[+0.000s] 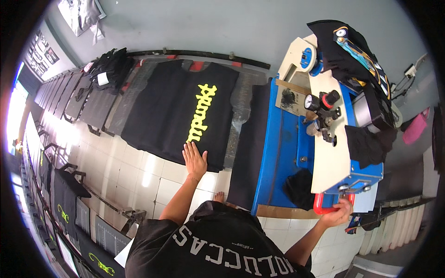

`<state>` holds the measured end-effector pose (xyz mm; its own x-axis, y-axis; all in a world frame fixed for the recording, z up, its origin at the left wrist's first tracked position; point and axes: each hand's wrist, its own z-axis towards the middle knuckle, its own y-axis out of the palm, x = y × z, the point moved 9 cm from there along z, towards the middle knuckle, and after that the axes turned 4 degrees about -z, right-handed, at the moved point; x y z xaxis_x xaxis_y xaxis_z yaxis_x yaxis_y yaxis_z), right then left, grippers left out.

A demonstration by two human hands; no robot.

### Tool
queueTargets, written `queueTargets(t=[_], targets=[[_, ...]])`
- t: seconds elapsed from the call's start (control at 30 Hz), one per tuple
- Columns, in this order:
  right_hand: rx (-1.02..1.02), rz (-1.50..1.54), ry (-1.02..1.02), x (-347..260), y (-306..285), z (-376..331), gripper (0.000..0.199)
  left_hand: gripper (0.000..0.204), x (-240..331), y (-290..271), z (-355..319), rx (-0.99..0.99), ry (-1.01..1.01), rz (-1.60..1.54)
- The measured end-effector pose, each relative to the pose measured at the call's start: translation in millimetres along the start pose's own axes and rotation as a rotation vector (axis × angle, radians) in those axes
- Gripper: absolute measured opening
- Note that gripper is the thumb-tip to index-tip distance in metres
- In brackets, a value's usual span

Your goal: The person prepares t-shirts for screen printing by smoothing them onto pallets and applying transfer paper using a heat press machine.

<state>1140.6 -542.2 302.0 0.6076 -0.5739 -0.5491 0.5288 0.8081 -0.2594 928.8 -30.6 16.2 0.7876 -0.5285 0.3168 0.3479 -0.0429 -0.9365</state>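
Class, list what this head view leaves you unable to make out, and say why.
All in the head view:
Right hand: its exact grip at the red handle, hidden by the hand itself.
Dial gauge: its reading, too small.
Grey board: its middle, covered by the black shirt under the left hand.
Bright opening: what lies beyond, lost in glare.

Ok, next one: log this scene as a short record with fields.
Left hand: flat on black fabric shirt with neon-yellow lettering
Right hand: at red looped handle, exact grip unclear
Equipment: blue-and-cream metal machine with round white dial gauge, right of the shirt
Upper right: black garment with multicoloured print
Floor: glossy white square tiles
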Motion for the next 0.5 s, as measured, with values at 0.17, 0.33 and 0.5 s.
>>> queueTargets(t=[0.17,0.33,0.5], targets=[[-0.039,0.042,0.042,0,4,2,0.035,0.073,-5,-4,-12,0.006,0.023,-0.053],[0.010,0.043,0.114,1,3,1,0.036,0.064,25,-6,-34,0.024,0.176,-0.181],[0.034,0.020,0.000,-7,-5,5,0.037,0.040,78,9,-103,-0.371,0.290,-0.785]])
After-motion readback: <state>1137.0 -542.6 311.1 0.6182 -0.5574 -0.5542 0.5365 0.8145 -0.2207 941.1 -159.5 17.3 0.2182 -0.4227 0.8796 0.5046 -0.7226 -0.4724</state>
